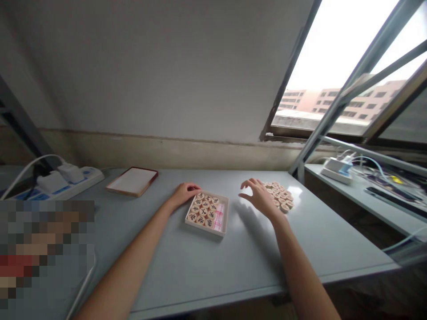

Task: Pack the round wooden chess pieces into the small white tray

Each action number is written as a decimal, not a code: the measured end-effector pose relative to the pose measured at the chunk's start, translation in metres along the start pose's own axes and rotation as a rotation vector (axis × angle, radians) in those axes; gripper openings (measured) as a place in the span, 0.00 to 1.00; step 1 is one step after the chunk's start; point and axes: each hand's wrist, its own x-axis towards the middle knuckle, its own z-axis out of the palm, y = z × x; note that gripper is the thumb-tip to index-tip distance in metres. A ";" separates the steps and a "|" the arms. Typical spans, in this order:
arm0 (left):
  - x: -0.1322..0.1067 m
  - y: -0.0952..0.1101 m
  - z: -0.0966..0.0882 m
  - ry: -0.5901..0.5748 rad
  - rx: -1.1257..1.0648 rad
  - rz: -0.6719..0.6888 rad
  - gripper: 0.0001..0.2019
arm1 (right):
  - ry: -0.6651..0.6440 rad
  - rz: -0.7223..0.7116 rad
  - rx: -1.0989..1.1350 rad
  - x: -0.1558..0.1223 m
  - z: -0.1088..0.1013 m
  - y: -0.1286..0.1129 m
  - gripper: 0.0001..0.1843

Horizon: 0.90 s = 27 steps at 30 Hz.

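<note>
A shallow white box (207, 231) lies flat on the table, holding several round wooden Chinese chess pieces (203, 212) with dark characters, set in rows. Along its right side a strip of the bottom shows, printed with pink lines. My left hand (185, 194) is at the box's far left corner, fingers curled against the rim; the fingertips are partly hidden. Between the box and a pile of loose chess pieces (282, 195), my right hand (256, 194) is raised over the table. Its thumb and fingers are apart, and nothing shows between them. It partly covers the pile's left side.
A box lid (132, 181) with a reddish-brown edge lies at the back left. Beyond it, a power strip (63, 184) with plugs and cables stands at the left. A metal frame post (320, 120) rises at the back right, beside a second surface with chargers and cables.
</note>
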 end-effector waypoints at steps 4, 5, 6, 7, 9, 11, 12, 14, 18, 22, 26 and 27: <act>-0.001 0.004 -0.002 -0.036 0.000 0.011 0.15 | -0.153 -0.158 0.276 0.007 0.015 -0.034 0.10; -0.001 0.005 -0.002 -0.043 0.005 0.015 0.14 | -0.199 -0.183 0.297 0.008 0.018 -0.042 0.11; -0.001 0.005 -0.002 -0.045 0.010 0.016 0.14 | -0.237 -0.204 0.296 0.009 0.021 -0.048 0.12; -0.001 0.006 -0.002 -0.044 0.016 0.014 0.14 | -0.264 -0.223 0.274 0.011 0.022 -0.055 0.13; -0.001 0.005 -0.002 -0.044 0.024 0.014 0.14 | -0.271 -0.259 0.171 0.017 0.023 -0.066 0.15; 0.000 0.005 -0.002 -0.050 0.031 0.020 0.15 | -0.257 -0.310 0.050 0.024 0.020 -0.074 0.15; 0.000 0.004 -0.002 -0.052 0.034 0.022 0.15 | -0.260 -0.336 0.011 0.028 0.019 -0.076 0.14; 0.001 0.004 -0.002 -0.052 0.038 0.019 0.15 | -0.288 -0.369 0.012 0.034 0.016 -0.074 0.13; 0.001 0.005 -0.001 -0.048 0.033 0.010 0.16 | -0.264 -0.296 0.262 0.037 0.013 -0.050 0.12; 0.001 0.003 -0.001 -0.042 0.021 0.012 0.16 | -0.230 -0.156 0.452 0.032 0.013 -0.015 0.12; 0.003 -0.002 0.000 -0.048 0.038 0.031 0.16 | -0.127 -0.024 0.436 0.029 0.019 0.007 0.12; 0.004 -0.002 0.000 -0.053 0.039 0.034 0.16 | -0.106 0.004 0.387 0.028 0.023 0.010 0.10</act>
